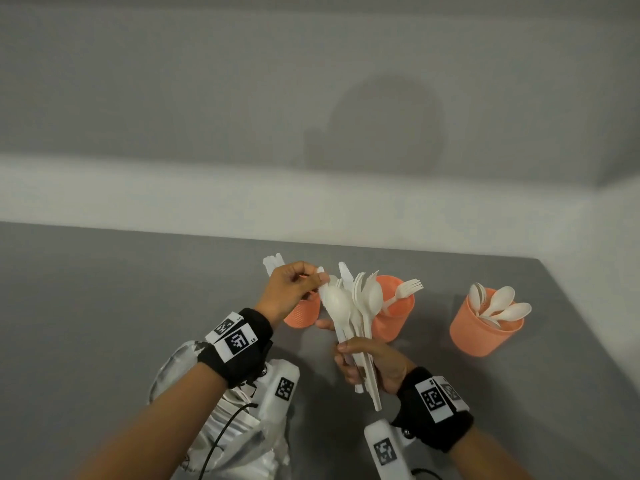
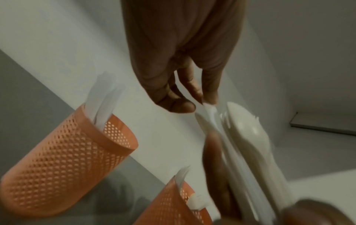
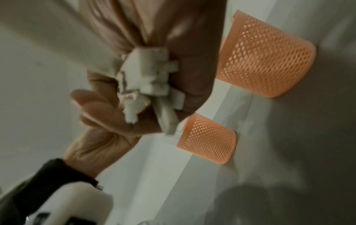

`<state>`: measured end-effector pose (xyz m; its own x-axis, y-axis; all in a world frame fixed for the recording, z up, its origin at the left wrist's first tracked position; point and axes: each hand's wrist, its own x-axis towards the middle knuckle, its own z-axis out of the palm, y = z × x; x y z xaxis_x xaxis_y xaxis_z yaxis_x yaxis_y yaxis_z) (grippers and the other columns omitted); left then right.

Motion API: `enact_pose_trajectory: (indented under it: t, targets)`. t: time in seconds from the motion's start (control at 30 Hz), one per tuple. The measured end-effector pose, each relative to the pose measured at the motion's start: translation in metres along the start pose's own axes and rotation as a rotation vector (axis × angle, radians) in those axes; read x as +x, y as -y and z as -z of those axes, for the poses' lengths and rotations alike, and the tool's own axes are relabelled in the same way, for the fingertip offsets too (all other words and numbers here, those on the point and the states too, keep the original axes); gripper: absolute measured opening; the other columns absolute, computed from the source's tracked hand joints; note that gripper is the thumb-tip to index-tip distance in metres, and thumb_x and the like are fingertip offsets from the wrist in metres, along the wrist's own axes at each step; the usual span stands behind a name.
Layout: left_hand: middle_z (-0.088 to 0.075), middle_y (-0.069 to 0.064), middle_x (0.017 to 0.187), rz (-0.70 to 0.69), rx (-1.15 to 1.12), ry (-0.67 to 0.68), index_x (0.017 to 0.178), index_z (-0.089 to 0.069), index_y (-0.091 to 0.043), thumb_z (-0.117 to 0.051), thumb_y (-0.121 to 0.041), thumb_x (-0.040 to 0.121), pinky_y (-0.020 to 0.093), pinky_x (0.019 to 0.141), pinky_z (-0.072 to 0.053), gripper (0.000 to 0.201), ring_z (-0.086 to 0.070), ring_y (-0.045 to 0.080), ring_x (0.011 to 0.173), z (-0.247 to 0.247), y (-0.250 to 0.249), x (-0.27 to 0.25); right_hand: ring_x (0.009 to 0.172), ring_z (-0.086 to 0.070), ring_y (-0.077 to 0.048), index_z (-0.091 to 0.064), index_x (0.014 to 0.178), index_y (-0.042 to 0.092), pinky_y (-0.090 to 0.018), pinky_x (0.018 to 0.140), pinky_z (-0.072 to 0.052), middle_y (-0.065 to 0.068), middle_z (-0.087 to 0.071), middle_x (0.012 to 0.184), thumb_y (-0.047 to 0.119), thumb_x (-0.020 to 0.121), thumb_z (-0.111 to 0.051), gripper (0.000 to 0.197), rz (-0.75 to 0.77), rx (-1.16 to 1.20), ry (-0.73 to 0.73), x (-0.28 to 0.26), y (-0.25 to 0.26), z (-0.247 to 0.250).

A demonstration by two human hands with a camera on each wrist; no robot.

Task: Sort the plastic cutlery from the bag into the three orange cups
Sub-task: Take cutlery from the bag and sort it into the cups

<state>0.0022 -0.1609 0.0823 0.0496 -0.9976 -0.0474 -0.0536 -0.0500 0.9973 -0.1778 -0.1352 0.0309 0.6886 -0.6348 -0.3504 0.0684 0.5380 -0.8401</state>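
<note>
My right hand [image 1: 360,355] grips a bunch of white plastic cutlery [image 1: 349,306] by the handles, heads pointing up: spoons, forks and a knife. In the right wrist view the handle ends [image 3: 146,76] stick out of that fist [image 3: 154,85]. My left hand [image 1: 320,277] pinches the top end of one white piece [image 2: 207,108] at the bunch's left edge; its kind is unclear. Behind stand three orange mesh cups: the left cup [image 1: 303,315] holds knives [image 1: 273,263], the middle cup [image 1: 398,308] a fork [image 1: 407,289], the right cup [image 1: 485,327] several spoons [image 1: 502,304].
A clear plastic bag [image 1: 225,431] with more white cutlery lies on the grey table [image 1: 104,306] under my left forearm. A white wall ledge [image 1: 173,192] runs just behind the cups. The table's right edge [image 1: 595,341] passes close beside the right cup.
</note>
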Motion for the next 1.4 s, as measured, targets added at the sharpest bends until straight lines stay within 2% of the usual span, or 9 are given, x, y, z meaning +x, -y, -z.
enact_pose_trajectory:
  t: [0.2, 0.33, 0.53, 0.63, 0.73, 0.9, 1.03, 1.13, 1.4]
  targets:
    - [-0.068, 0.004, 0.068, -0.070, -0.135, -0.150, 0.083, -0.039, -0.016, -0.037, -0.018, 0.100, 0.019, 0.054, -0.054, 0.017, -0.066, 0.010, 0.053, 0.015, -0.027, 0.006, 0.038, -0.044, -0.007, -0.060, 0.116, 0.021, -0.019, 0.040, -0.041, 0.001, -0.061, 0.059, 0.017, 0.081, -0.057, 0.035, 0.084, -0.182, -0.076, -0.007, -0.001, -0.001]
    - [-0.046, 0.004, 0.054, -0.123, -0.208, -0.293, 0.084, -0.043, -0.018, -0.033, -0.018, 0.101, 0.024, 0.048, -0.051, 0.020, -0.051, 0.009, 0.037, 0.020, -0.038, 0.012, 0.037, -0.038, -0.005, -0.063, 0.105, 0.024, -0.018, 0.041, -0.039, 0.006, -0.046, 0.048, 0.004, 0.093, -0.047, 0.028, 0.093, -0.249, -0.104, -0.008, -0.001, -0.004]
    - [-0.038, -0.005, 0.053, 0.000, -0.029, -0.118, 0.082, -0.058, -0.015, -0.053, -0.022, 0.092, 0.013, 0.034, -0.026, 0.013, -0.030, 0.000, 0.034, 0.011, -0.029, 0.008, 0.040, -0.041, -0.002, -0.064, 0.091, 0.019, -0.015, 0.043, -0.038, 0.009, -0.045, 0.046, 0.008, 0.087, -0.051, 0.018, 0.090, -0.295, -0.116, -0.010, 0.003, -0.010]
    - [-0.060, -0.005, 0.065, -0.062, 0.110, -0.049, 0.086, -0.064, -0.017, -0.064, -0.014, 0.084, 0.009, 0.046, -0.040, 0.003, -0.052, -0.001, 0.050, 0.003, -0.029, 0.000, 0.044, -0.044, -0.003, -0.065, 0.090, 0.019, -0.015, 0.044, -0.039, 0.005, -0.047, 0.054, 0.001, 0.090, -0.048, 0.024, 0.056, -0.351, -0.093, -0.012, 0.006, -0.010]
    - [-0.065, 0.015, 0.091, -0.118, 0.233, 0.052, 0.084, -0.065, -0.022, -0.070, -0.015, 0.080, 0.023, 0.073, -0.048, 0.010, -0.059, 0.014, 0.078, -0.001, -0.032, -0.003, 0.047, -0.046, -0.005, -0.066, 0.088, 0.019, -0.015, 0.044, -0.041, 0.000, -0.049, 0.058, -0.001, 0.090, -0.047, 0.027, 0.015, -0.401, -0.086, -0.013, 0.008, -0.009]
    - [-0.059, 0.011, 0.100, -0.119, 0.471, 0.120, 0.082, -0.062, -0.009, -0.069, -0.021, 0.081, 0.016, 0.073, -0.040, 0.013, -0.056, 0.018, 0.089, -0.003, -0.030, 0.000, 0.042, -0.049, -0.004, -0.065, 0.088, 0.015, -0.015, 0.045, -0.044, 0.004, -0.055, 0.049, 0.001, 0.090, -0.049, 0.021, 0.010, -0.442, -0.098, -0.016, 0.012, -0.011]
    - [-0.058, 0.001, 0.079, -0.120, 0.458, 0.130, 0.097, -0.059, -0.009, -0.061, -0.027, 0.087, 0.019, 0.062, -0.042, 0.020, -0.055, 0.011, 0.066, 0.003, -0.035, 0.007, 0.045, -0.048, -0.008, -0.067, 0.086, 0.015, -0.016, 0.047, -0.044, 0.004, -0.055, 0.049, 0.004, 0.091, -0.050, 0.021, 0.028, -0.439, -0.133, -0.017, 0.013, -0.011]
    - [-0.058, 0.001, 0.060, -0.164, 0.444, 0.173, 0.083, -0.052, -0.018, -0.053, -0.028, 0.092, 0.015, 0.059, -0.044, 0.013, -0.055, 0.003, 0.050, 0.005, -0.040, 0.011, 0.045, -0.048, -0.007, -0.067, 0.086, 0.016, -0.016, 0.047, -0.044, 0.003, -0.054, 0.049, 0.007, 0.091, -0.051, 0.019, 0.060, -0.448, -0.138, -0.017, 0.018, -0.012]
    - [-0.069, 0.010, 0.088, -0.281, 0.408, 0.064, 0.080, -0.044, -0.024, -0.047, -0.023, 0.095, 0.037, 0.078, -0.051, 0.015, -0.065, 0.007, 0.057, 0.013, -0.048, 0.024, 0.046, -0.051, -0.004, -0.065, 0.086, 0.015, -0.016, 0.050, -0.047, 0.005, -0.055, 0.050, 0.011, 0.093, -0.051, 0.017, 0.095, -0.496, -0.131, -0.014, 0.024, -0.007]
